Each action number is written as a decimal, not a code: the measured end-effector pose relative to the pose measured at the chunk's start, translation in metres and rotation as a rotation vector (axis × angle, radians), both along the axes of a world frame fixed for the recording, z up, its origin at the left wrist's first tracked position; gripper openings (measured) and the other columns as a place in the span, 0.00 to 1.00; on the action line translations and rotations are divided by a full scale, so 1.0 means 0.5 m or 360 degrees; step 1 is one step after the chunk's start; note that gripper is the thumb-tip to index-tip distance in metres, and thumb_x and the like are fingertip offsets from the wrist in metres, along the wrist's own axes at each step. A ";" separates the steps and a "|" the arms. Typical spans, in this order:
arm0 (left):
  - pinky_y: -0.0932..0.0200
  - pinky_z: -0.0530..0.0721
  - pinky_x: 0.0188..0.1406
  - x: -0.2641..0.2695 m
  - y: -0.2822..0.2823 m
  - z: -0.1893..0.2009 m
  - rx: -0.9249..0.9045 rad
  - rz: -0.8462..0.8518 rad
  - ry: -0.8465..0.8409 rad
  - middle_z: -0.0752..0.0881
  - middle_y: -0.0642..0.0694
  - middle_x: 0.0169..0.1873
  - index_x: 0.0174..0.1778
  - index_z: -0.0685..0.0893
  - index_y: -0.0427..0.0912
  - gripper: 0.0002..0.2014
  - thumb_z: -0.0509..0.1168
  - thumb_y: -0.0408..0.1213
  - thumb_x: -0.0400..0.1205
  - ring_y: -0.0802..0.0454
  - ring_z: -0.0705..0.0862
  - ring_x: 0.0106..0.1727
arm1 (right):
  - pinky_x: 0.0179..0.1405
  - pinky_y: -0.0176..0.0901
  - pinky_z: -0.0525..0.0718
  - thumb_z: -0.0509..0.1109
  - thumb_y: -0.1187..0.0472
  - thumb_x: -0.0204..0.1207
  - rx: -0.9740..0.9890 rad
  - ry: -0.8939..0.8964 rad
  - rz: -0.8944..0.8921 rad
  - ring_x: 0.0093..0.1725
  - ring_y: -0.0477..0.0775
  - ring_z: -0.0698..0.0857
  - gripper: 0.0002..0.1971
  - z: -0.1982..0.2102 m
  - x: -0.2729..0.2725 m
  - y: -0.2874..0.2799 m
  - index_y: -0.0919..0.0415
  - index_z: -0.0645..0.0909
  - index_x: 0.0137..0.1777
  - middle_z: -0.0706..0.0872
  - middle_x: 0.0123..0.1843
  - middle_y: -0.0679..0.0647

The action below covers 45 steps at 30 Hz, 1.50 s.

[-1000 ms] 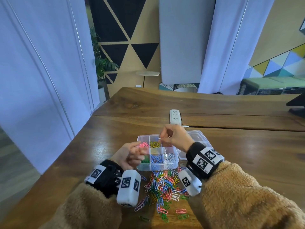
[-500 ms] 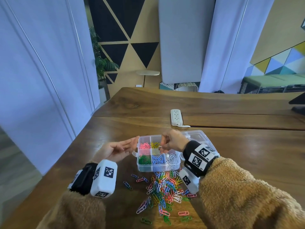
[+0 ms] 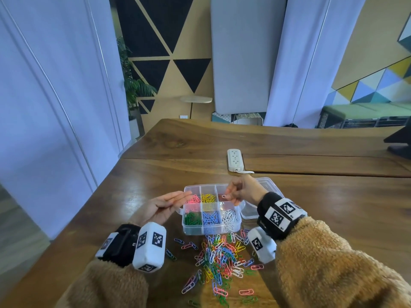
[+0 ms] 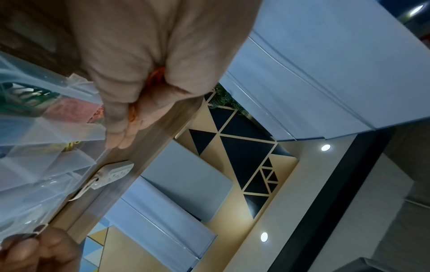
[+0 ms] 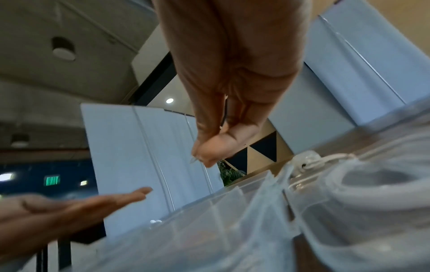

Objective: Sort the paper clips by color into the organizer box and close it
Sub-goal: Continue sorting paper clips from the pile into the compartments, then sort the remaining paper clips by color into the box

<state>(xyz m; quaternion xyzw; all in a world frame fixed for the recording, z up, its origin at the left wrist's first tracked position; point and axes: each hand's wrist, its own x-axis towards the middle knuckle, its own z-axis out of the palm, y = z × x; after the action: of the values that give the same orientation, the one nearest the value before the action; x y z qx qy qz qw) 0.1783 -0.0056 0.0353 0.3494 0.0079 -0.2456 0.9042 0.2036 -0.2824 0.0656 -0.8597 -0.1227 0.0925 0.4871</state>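
Observation:
The clear organizer box (image 3: 238, 220) stands open on the table, with pink, yellow, green, blue and white paper clips in separate compartments. A mixed pile of loose paper clips (image 3: 219, 256) lies just in front of it. My right hand (image 3: 226, 195) hovers over the back right compartment and pinches one small clip, whose colour I cannot tell; the pinch also shows in the right wrist view (image 5: 201, 156). My left hand (image 3: 175, 198) lies palm up with straight fingers at the box's left edge. Orange-red clips (image 4: 158, 75) sit in its palm.
The box's clear lid (image 3: 265, 185) lies just right of the box, behind my right wrist. A white power strip (image 3: 235, 160) rests farther back. A dark monitor base (image 3: 399, 141) stands at the far right. The table's left edge runs close to my left arm.
My left hand uncurled, swung left and turned palm up beside the box. My right hand came down and toward me with its clip, from the box's back edge to over the back right compartment.

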 end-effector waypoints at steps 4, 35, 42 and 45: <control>0.45 0.83 0.63 -0.006 -0.025 0.013 0.0051 -0.0074 0.0003 0.73 0.22 0.70 0.73 0.65 0.21 0.39 0.75 0.18 0.66 0.30 0.77 0.70 | 0.36 0.38 0.85 0.66 0.74 0.75 -0.0594 -0.0118 0.0089 0.27 0.43 0.81 0.08 0.002 -0.006 0.005 0.64 0.82 0.39 0.84 0.31 0.52; 0.57 0.76 0.37 0.196 -0.243 0.143 0.1888 -0.0855 0.0094 0.75 0.38 0.35 0.36 0.76 0.30 0.17 0.49 0.36 0.85 0.48 0.74 0.34 | 0.49 0.60 0.83 0.60 0.59 0.79 -0.1508 -0.0746 0.0832 0.60 0.63 0.77 0.19 -0.014 -0.228 0.061 0.62 0.70 0.70 0.75 0.63 0.65; 0.60 0.79 0.38 0.206 -0.293 0.106 0.1934 -0.0880 0.0001 0.77 0.38 0.38 0.41 0.77 0.29 0.22 0.54 0.47 0.87 0.49 0.76 0.39 | 0.10 0.24 0.67 0.55 0.23 0.42 -0.1656 -0.0812 -0.0052 0.13 0.33 0.71 0.20 -0.146 -0.191 0.088 0.32 0.81 0.22 0.75 0.18 0.32; 0.58 0.79 0.45 0.211 -0.299 0.104 0.1924 -0.0857 0.0004 0.78 0.35 0.45 0.47 0.77 0.27 0.23 0.53 0.48 0.88 0.46 0.78 0.47 | 0.09 0.30 0.60 0.54 0.27 0.61 -0.1651 -0.0686 0.0067 0.11 0.42 0.64 0.20 -0.146 -0.193 0.093 0.34 0.84 0.30 0.78 0.23 0.31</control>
<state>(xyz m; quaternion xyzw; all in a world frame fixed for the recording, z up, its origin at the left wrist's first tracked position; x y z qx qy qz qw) 0.2837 -0.1552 0.0873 0.7848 0.0578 -0.4159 0.4558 0.1072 -0.2361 -0.0073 -0.9835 -0.1750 -0.0274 -0.0376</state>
